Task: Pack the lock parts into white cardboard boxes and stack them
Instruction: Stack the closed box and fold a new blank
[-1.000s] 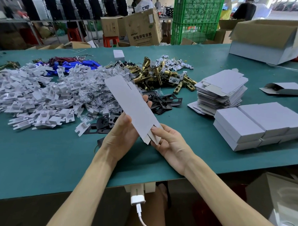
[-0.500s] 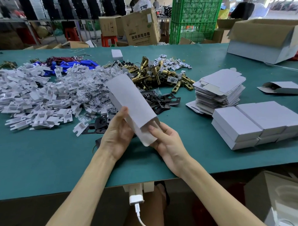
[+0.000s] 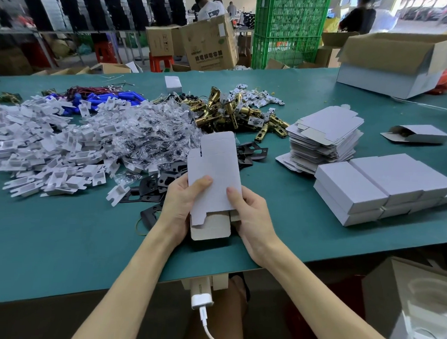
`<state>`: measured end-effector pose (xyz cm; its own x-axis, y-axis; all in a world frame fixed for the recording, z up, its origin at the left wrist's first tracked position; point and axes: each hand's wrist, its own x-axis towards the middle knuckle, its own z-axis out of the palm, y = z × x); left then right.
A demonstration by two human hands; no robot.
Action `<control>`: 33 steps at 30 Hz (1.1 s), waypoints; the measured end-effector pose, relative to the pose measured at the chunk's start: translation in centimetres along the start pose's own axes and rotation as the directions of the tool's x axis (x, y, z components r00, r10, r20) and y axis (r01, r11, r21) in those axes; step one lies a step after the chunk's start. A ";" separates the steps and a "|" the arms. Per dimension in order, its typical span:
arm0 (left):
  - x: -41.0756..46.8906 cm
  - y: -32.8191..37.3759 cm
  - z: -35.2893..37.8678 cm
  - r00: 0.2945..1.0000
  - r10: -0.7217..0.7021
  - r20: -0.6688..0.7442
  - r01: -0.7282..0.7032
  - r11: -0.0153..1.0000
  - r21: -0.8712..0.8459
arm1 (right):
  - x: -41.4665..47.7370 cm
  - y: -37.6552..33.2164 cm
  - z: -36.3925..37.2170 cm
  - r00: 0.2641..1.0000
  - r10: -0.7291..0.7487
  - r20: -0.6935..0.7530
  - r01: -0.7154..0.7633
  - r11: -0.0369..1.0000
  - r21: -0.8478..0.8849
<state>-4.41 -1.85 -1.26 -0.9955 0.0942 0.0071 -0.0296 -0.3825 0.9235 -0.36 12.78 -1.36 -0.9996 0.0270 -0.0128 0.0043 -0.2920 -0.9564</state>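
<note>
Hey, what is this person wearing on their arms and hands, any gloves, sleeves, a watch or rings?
Nothing shows on either. The left hand and right hand are bare, without gloves, and no ring shows on the fingers in view. Both forearms are uncovered down to the bottom edge of the picture, with no sleeve, watch or wristband. The thumbnails look short and unpainted.
</note>
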 end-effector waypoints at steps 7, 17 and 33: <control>0.0 0.0 -0.1 0.999 -0.017 0.033 0.016 1.000 0.025 | -0.2 -0.1 0.3 0.996 -0.076 -0.055 0.065 0.983 -0.173; 0.5 -0.9 0.3 0.997 -0.006 0.078 -0.001 0.996 0.090 | 1.6 -1.6 -1.7 0.983 -0.174 -0.052 0.140 0.909 -0.393; 0.5 -1.2 0.3 1.000 0.015 -0.008 -0.014 0.984 0.176 | 1.7 -0.6 -2.2 0.985 -0.167 -0.032 0.143 0.914 -0.379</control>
<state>-4.84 -1.04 -2.28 -0.9966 0.0805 0.0181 0.0003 -0.2159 0.9764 -2.03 15.12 -1.47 -0.9847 0.1064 0.1378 -0.1274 0.0997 -0.9868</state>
